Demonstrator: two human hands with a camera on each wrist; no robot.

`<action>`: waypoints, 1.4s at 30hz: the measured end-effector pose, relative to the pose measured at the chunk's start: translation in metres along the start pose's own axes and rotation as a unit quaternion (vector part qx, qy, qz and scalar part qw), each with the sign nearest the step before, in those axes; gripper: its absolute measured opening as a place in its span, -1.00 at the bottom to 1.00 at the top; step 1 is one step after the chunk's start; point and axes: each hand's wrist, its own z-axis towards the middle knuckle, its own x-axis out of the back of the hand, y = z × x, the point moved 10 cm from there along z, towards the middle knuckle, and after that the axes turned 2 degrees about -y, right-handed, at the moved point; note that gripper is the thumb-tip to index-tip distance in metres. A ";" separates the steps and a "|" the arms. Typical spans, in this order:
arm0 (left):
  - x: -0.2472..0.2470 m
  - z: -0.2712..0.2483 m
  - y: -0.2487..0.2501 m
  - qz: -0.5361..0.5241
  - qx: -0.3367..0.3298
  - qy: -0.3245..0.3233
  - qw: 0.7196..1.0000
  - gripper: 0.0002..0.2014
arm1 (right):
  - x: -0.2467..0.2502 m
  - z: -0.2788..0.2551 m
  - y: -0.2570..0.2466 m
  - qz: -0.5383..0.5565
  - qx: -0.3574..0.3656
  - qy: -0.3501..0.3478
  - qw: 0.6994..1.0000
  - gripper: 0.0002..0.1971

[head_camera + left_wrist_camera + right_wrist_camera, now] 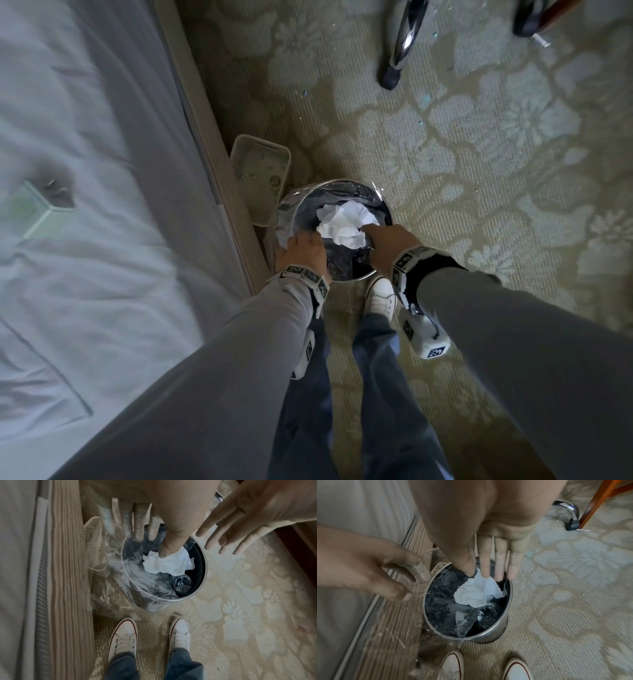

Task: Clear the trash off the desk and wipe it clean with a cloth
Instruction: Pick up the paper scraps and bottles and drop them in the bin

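Over the round metal trash bin (385, 219) I hold both hands spread, gripping nothing.
Crumpled white paper (344, 224) sits inside its clear liner; only my left wrist view shows a dark bottle (181, 584) beneath, left hand (301, 251) and right hand (388, 245) at the rim.

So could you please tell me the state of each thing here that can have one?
Bin: upright on the carpet, lined with a clear bag.
Clear bag: loose, spilling over the bin's rim on the bed side.
Crumpled paper: inside the bin, on top.
Left hand: fingers straight, at the bag.
Right hand: fingers straight, over the bin.
Plastic basket: tilted against the bed base.
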 end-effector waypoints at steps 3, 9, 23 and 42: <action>0.002 -0.007 0.000 0.001 -0.008 -0.014 1.000 -0.19 | 0.006 -0.018 0.008 0.004 -0.020 -0.005 1.000 -0.53; 0.061 -0.053 0.031 0.043 -0.048 -0.020 0.998 -0.40 | 0.054 -0.083 0.016 0.073 -0.052 0.024 0.996 -0.60; 0.356 -0.361 0.409 0.250 -0.350 0.213 0.877 -0.69 | 0.304 -0.507 0.186 0.211 -0.229 0.375 0.873 -0.65; 0.360 -0.684 0.847 0.262 -0.540 0.319 0.734 -0.71 | 0.351 -0.869 0.535 0.195 -0.387 0.517 0.738 -0.75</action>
